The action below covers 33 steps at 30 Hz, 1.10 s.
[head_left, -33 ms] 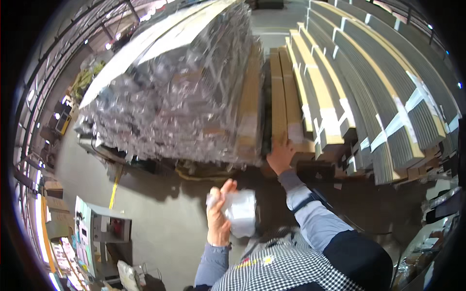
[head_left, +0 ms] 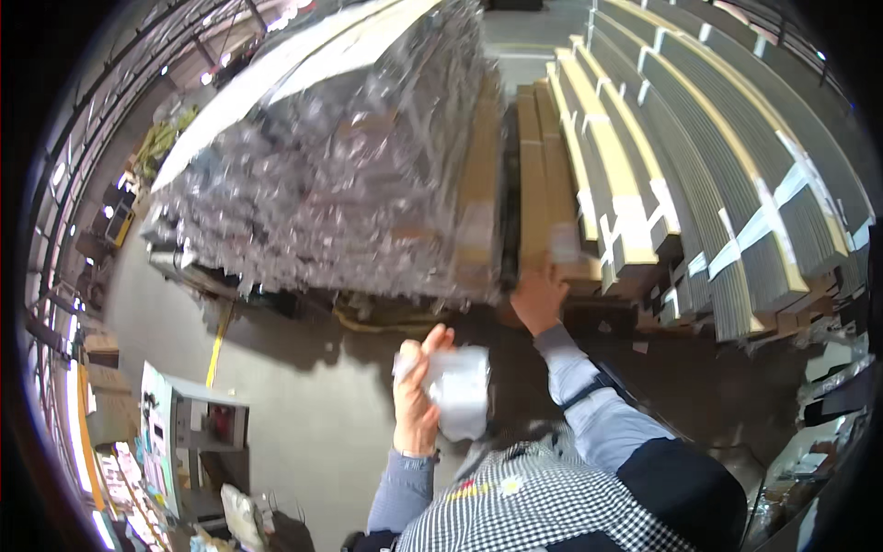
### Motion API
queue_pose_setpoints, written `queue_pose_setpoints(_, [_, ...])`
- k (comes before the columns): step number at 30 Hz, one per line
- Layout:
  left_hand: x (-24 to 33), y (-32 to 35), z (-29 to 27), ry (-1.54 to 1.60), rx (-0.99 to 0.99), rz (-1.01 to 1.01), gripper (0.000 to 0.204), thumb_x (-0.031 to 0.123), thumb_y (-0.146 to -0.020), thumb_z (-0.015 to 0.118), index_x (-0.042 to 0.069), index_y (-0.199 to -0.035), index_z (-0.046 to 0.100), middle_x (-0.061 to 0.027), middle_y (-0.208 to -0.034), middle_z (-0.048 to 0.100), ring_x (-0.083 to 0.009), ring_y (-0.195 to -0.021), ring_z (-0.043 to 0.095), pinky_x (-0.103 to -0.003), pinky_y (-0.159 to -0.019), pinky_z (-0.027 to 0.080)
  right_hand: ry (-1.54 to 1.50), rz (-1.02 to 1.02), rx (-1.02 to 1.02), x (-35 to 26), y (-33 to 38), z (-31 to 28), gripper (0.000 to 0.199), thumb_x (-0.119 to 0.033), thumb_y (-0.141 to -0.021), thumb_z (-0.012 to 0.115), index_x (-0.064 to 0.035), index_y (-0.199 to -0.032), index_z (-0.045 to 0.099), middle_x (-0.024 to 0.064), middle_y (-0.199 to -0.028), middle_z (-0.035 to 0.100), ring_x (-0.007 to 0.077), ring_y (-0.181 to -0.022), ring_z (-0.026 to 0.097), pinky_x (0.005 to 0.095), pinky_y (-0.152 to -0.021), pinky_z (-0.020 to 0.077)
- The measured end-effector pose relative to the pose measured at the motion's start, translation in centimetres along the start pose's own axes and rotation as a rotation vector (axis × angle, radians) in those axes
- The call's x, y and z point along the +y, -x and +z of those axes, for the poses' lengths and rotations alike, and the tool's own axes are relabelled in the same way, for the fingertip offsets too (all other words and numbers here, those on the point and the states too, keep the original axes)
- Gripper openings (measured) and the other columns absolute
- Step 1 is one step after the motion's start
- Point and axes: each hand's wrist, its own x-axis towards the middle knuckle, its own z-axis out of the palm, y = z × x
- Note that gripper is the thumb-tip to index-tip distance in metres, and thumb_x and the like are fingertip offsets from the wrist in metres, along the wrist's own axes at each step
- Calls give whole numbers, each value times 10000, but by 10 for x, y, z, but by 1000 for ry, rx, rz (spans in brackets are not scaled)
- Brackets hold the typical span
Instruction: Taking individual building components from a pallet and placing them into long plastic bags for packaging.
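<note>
Far left there's a grey cabinet (head_left: 189, 432) w/ shelves on the concrete floor (head_left: 303, 405), plus a yellow line painted nearby. Next over, a big stack of metal bars (head_left: 322, 184) wrapped in clear plastic, sitting on a pallet, pretty much fills the middle of the view. Below it the left hand (head_left: 416, 396) is raised and closed around a roll of clear wrap (head_left: 458, 391), thumb and fingers clamped on its near side, so the roll sits in front of the chest, well apart from the stack. Then the right hand (head_left: 538, 296) is stretched forward, palm down on the end of the long cardboard boxes (head_left: 533, 166) just right of the wrapped stack; can't tell if the fingers are gripping or just resting flat, it's blurry. Hands are well apart from each other. Further right, bundles of grey bars (head_left: 736, 184) w/ white straps and cardboard strips fan out to the edge. IMO to do this bit well: keep a firm hold on the roll so it doesn't unspool, steady the box end w/ the right, and watch the sharp bar ends at the stack's front.
</note>
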Motion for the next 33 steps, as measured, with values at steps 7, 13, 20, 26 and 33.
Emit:
queue_pose_setpoints(7, [14,1,-13,-51,-94,-9,373,216,-891,687,95,-1211,540,-158,-1260,607,-324,-1227,531,-487,-1029,444,-1251,36,-362,-28,136,-89,543,-485,-907,619,-37,-1212,599,100,-1211,602,183,-1042,551,323,-869,425])
queue_pose_setpoints(13, [0,8,-8,-130,-137,-17,266,231,-866,720,80,-1004,551,-185,-1274,595,-333,-1243,523,-455,-1044,434,-967,-62,-169,-82,151,-132,268,-151,-807,765,-37,-951,569,65,-861,588,145,-797,562,287,-723,466])
queue_pose_setpoints(20, [-4,9,-13,-402,-135,161,276,131,-820,769,89,-856,499,-94,-1014,654,-93,-833,532,-247,-753,427,-1066,-212,150,-78,135,-132,85,-59,-865,691,18,-898,679,12,-746,559,102,-690,501,257,-628,414])
queue_pose_setpoints(26, [-13,6,-25,-597,-64,74,203,105,-849,733,49,-987,595,-22,-876,628,-58,-769,532,-215,-689,435,-1565,25,-65,-67,132,-122,163,-120,-885,698,-32,-766,631,-17,-677,497,84,-688,459,229,-672,391])
queue_pose_setpoints(33, [-26,5,-37,-475,-137,-97,223,260,-900,674,39,-930,655,-73,-984,634,-123,-868,571,-273,-766,453,-2208,269,-735,-43,153,-109,356,-322,-961,569,-103,-701,466,12,-635,474,189,-856,498,317,-823,397])
